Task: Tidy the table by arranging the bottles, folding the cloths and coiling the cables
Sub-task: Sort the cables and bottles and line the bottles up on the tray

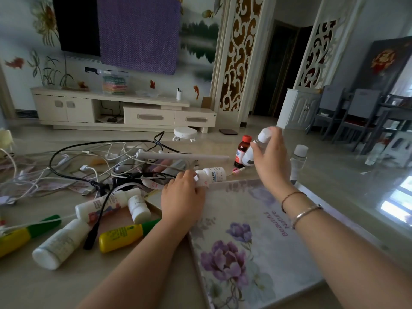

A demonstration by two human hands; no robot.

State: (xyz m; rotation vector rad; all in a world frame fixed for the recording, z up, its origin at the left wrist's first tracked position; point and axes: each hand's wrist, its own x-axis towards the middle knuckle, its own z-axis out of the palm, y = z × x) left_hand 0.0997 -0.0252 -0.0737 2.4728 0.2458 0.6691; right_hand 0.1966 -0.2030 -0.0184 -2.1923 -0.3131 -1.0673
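My right hand (270, 161) holds a white-capped bottle (263, 136) tilted in the air above the table, just right of a brown bottle with a red cap (242, 150). A clear bottle with a white cap (298, 160) stands upright further right. My left hand (182, 197) grips the near end of a small white bottle (213, 175) lying on its side. Left of it lie several white bottles (104, 205) and a yellow bottle with a green cap (121, 236). A tangle of black and white cables (89, 161) covers the table's far left.
A floral tray (245, 241) lies flat under my forearms at the table's near right. A white bar (182, 156) rests across the cables. A measuring tape (153, 182) curls beside my left hand. Another yellow and green bottle (20, 235) lies at the left edge.
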